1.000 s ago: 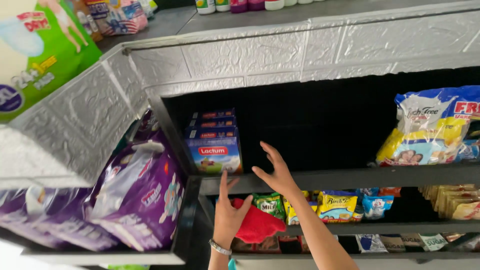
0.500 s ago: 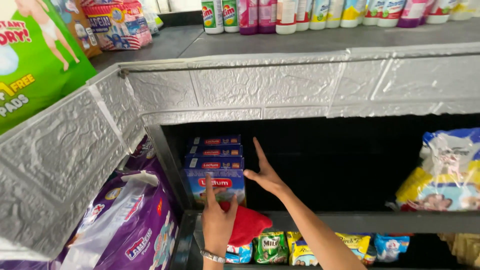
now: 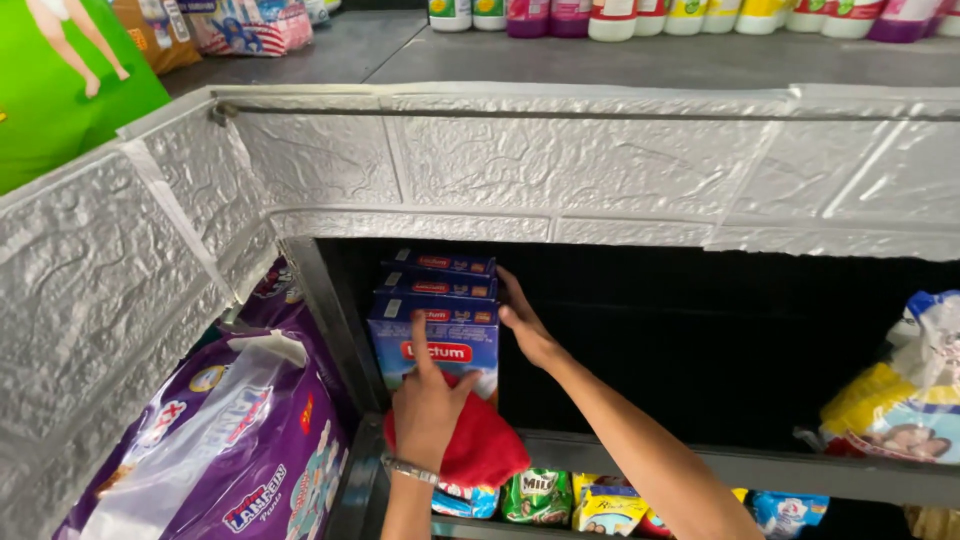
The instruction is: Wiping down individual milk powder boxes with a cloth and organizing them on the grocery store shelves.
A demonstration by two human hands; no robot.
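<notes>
Both hands have closed in on the row of blue boxes (image 3: 437,335) since the earlier frames, when they hovered short of it. The left hand (image 3: 428,408) now presses its raised index finger against the front box's face while the other fingers bunch a red cloth (image 3: 478,447) below. The right hand (image 3: 524,325) lies flat and open along the row's right side, arm stretched in from the lower right. The boxes stand in file at the left end of the dark shelf (image 3: 700,462). Left of the boxes lean purple diaper packs (image 3: 235,450); below them sit small snack packets (image 3: 560,497); far right rests a yellow-and-white bag (image 3: 900,395).
</notes>
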